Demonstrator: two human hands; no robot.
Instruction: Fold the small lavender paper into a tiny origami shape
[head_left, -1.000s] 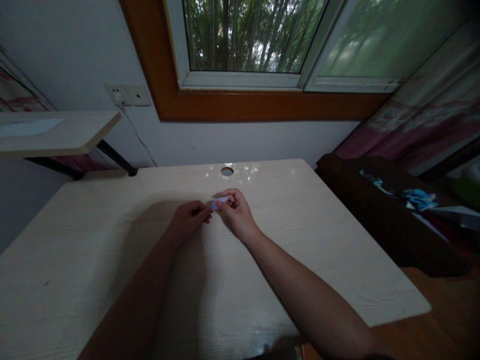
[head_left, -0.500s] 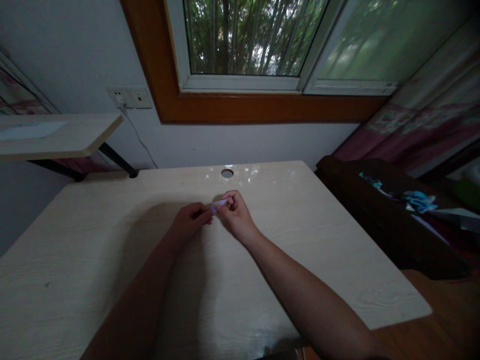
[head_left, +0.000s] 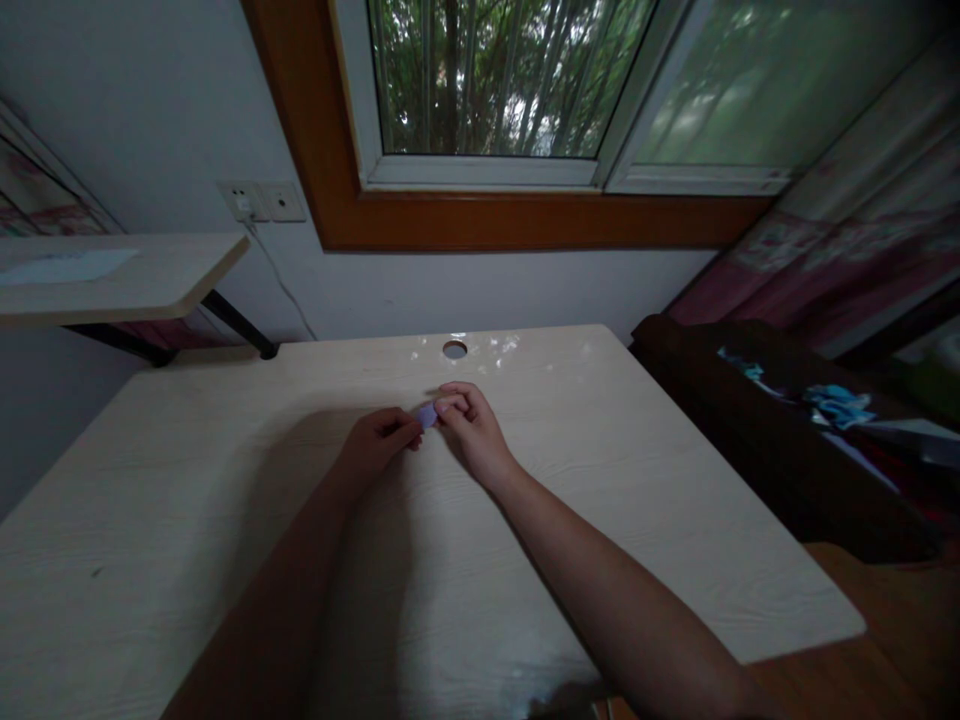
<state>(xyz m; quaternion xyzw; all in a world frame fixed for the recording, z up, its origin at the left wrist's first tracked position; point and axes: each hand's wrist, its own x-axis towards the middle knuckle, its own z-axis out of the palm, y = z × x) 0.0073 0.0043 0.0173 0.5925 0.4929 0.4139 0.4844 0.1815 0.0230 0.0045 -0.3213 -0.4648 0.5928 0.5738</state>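
Head view: at the frame's centre, the left hand (head_left: 375, 440) and the right hand (head_left: 477, 432) each pinch, with grip closed, a small pale-purple, paper-like piece (head_left: 427, 415), which now shows only between them; half a second ago it reached farther toward upper right, so the right hold has apparently shifted. Below spreads a pale wood-grain desk (head_left: 600, 500) with a round hole (head_left: 454, 350) just above the hands; a white-framed sliding window (head_left: 577, 100) fills the top and a pale wooden shelf (head_left: 180, 270) sits at left.
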